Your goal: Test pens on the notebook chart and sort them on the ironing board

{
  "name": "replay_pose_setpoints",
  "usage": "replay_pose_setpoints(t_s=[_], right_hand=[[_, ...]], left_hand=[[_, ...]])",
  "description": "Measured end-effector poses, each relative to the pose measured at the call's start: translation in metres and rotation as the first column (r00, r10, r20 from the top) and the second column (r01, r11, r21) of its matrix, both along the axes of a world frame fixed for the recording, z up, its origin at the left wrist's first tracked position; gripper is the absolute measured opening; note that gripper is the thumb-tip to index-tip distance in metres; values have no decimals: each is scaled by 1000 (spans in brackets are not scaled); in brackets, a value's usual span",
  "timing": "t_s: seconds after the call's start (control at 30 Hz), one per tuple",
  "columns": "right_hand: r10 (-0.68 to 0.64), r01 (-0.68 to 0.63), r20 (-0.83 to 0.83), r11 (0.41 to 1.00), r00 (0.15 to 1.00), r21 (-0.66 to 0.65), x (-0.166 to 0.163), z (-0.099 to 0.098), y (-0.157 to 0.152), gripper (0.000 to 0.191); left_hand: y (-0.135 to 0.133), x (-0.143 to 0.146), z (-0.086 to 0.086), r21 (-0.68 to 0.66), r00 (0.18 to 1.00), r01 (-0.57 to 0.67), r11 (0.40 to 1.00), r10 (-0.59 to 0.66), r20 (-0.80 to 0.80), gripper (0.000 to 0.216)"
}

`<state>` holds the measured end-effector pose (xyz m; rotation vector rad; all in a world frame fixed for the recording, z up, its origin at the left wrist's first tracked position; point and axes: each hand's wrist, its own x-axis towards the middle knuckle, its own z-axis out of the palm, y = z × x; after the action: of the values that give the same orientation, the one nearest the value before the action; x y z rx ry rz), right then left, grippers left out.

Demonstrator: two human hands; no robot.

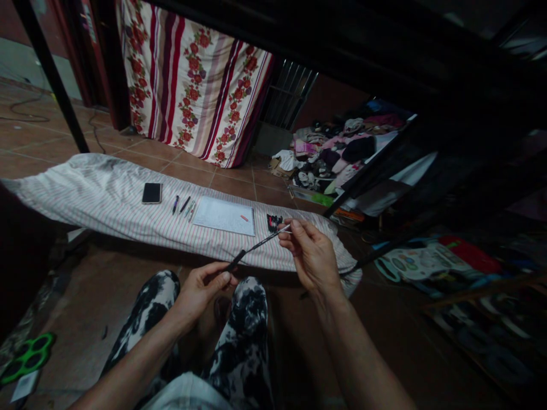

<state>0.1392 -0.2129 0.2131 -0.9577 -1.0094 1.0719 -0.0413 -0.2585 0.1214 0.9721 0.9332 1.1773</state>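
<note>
Left hand pinched shut on the dark end of a thin pen. Right hand pinching the light tip, other fingers loosely curled. Pen slanted between both hands, above the knees, just in front of a striped cushion on the floor. On the cushion: a phone, more pens, a notebook, and maybe a small pack of refills, too dim to tell.

Dim room with a terracotta tile floor. A floral striped curtain hangs at the rear; right of it, a barred window grille; further right, a clothes heap. Dark frame bars stand left of the curtain.
</note>
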Motion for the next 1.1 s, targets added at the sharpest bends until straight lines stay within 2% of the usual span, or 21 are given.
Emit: replay_pose_setpoints(t_s=[0.5, 0.9, 1.1], right_hand=[[-78, 72, -120, 996, 990, -52, 10, -8, -4, 21], [-61, 38, -199, 992, 978, -118, 15, -22, -10, 19], [-49, 22, -209, 991, 977, -131, 14, -25, -13, 19]], left_hand=[[0, 0, -5, -8, 999, -29, 1000, 29, -20, 31], [-2, 0, 0, -34, 997, -50, 998, 48, -56, 38], [-3, -1, -4, -47, 997, -50, 998, 47, -55, 39]])
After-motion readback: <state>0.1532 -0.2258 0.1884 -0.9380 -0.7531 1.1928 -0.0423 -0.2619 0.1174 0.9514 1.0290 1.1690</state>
